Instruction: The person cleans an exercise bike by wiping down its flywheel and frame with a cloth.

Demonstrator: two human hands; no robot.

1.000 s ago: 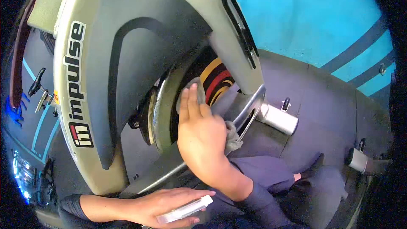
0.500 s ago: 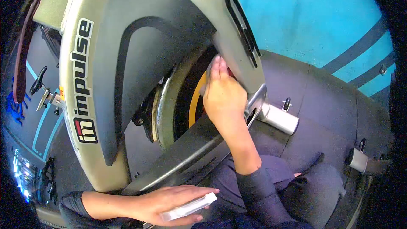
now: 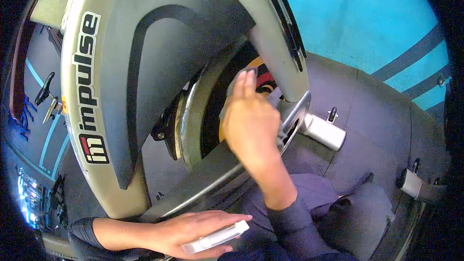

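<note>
My left hand [image 3: 188, 234] is wrapped around a small clear bottle [image 3: 215, 239] with a white top, low in the view. My right hand [image 3: 251, 121] presses a grey cloth [image 3: 278, 104] against the exercise bike, in front of the flywheel [image 3: 191, 121] with its orange and red markings. Much of the cloth is hidden under the palm, and its edges show around the fingers. The bike's frame [image 3: 84, 92] bears the word "impulse", and a dark lower bar [image 3: 203, 181] runs beneath my right wrist.
A white stabilizer foot [image 3: 324, 133] juts out to the right. Another foot [image 3: 411, 182] stands at the far right. My bent legs [image 3: 357, 217] are below. Behind is a blue floor [image 3: 353, 19] with dark stripes.
My right hand has moved down and slightly left, away from the upper frame, uncovering more of the flywheel's red marking. The view has shifted slightly. My left hand still holds the bottle.
</note>
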